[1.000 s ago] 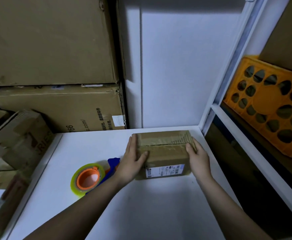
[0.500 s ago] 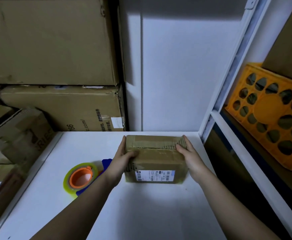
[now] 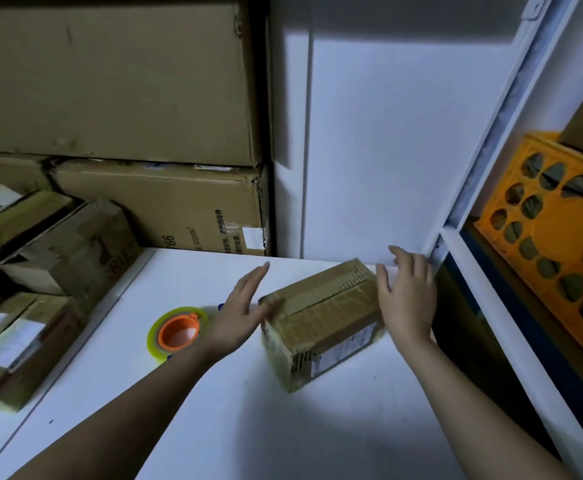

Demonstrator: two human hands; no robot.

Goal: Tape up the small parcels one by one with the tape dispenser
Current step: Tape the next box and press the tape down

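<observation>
I see the white bench (image 3: 317, 427) filling the lower part of my view, with big cardboard cartons (image 3: 110, 81) stacked behind its left half and a white shelf frame (image 3: 484, 271) along its right edge. An orange crate (image 3: 560, 244) sits on the shelf to the right. Smaller boxes (image 3: 40, 271) are piled off the bench's left edge.

Near the back right of the bench lies the parcel (image 3: 321, 317), a small brown cardboard box. Its long axis runs diagonally, from the near left up toward the far right corner of the bench. Its top is banded with glossy clear tape, and a white printed label shows on the near side face.

My left hand (image 3: 241, 313) is at the parcel's left end, fingers straight and together, thumb touching or almost touching the box's corner. My right hand (image 3: 407, 299) is spread flat just beside the right end, fingers apart, gripping nothing.

The tape dispenser (image 3: 179, 332), a yellowish roll on an orange hub, lies flat on the bench just left of my left wrist.
</observation>
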